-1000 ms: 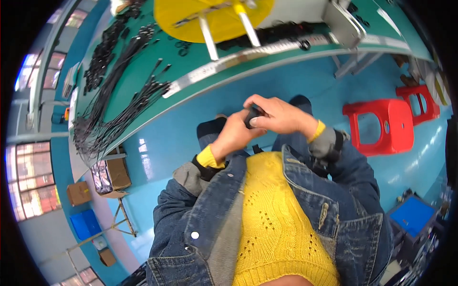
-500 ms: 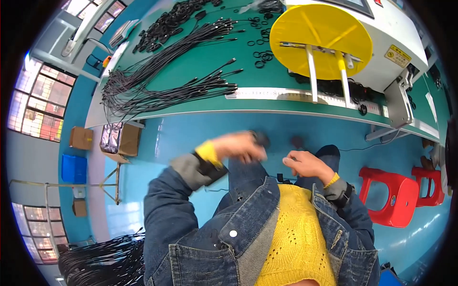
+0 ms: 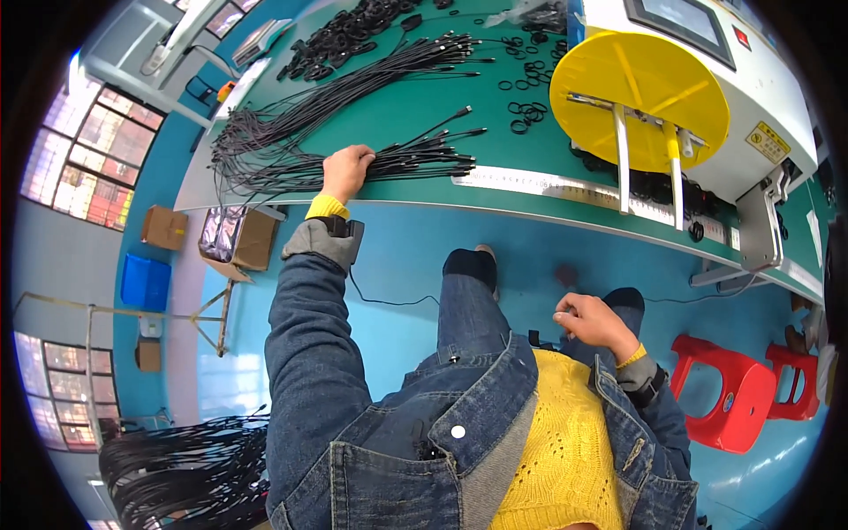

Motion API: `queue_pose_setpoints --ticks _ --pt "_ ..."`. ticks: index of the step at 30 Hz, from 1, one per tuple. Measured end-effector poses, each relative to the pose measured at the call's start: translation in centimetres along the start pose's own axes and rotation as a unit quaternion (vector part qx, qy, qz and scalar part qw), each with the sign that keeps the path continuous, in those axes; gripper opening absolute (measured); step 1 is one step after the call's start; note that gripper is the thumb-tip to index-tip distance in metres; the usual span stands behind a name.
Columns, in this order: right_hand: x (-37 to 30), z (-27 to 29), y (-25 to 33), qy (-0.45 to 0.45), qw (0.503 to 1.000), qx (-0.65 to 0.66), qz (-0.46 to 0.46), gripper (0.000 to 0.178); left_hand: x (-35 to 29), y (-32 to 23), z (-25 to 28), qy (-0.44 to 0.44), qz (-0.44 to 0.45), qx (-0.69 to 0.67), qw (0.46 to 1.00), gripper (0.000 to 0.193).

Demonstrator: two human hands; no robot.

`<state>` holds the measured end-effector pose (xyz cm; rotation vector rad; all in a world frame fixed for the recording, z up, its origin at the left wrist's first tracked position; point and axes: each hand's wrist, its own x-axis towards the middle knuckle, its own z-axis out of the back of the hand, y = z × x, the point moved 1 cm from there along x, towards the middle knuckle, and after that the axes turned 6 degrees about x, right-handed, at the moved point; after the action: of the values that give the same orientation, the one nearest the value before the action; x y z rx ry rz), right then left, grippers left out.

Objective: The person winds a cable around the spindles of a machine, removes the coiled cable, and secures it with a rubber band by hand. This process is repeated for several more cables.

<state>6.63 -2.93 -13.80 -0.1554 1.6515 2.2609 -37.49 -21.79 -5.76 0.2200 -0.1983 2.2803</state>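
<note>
While the right hand hovers over the lap with its fingers loosely curled, hiding anything they may hold, a person in a denim jacket extends the left arm toward 11 o'clock, 12 being straight ahead. Red plastic stools stand at 3 o'clock, a mass of loose black cables spreads at 9, and a cardboard box sits at 10. At the near edge of a green worktable, the left hand rests on the front cable bundle, fingers bent down over it; whether they close around any strands cannot be told. The bundle lies beneath those fingers, connector ends toward their 3 o'clock, tails toward 9. Just beside the connectors, a ruler strip runs along the edge at 12. Beyond the hand lies a second cable bundle, with black rings at 12 and a heap of dark parts at 11. A yellow disc and white machine crowd 1 o'clock.
</note>
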Motion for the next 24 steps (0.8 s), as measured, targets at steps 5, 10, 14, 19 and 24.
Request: queue_pose_setpoints --ticks 5,10,14,19,24 --pt "-1.8 -1.2 0.7 -0.003 1.000 0.019 -0.023 0.026 -1.5 -1.9 2.2 -0.160 -0.062 -0.070 0.983 0.009" --pt "-2.9 2.5 1.3 -0.240 0.965 0.077 0.069 0.029 -5.5 -13.1 6.4 -0.165 -0.191 -0.239 0.938 0.004" --pt "-5.0 7.2 5.7 -0.429 0.858 -0.064 0.275 0.041 -9.8 -23.4 6.8 -0.098 -0.286 -0.198 0.932 0.004" --pt "-9.5 9.9 3.7 -0.393 0.798 -0.315 0.331 0.048 -12.6 -32.8 6.6 -0.011 -0.252 -0.349 0.903 0.006" --pt "-13.2 14.5 3.8 -0.508 0.726 -0.325 0.329 0.047 -12.6 -39.8 10.1 0.124 -0.238 -0.500 0.824 0.009"
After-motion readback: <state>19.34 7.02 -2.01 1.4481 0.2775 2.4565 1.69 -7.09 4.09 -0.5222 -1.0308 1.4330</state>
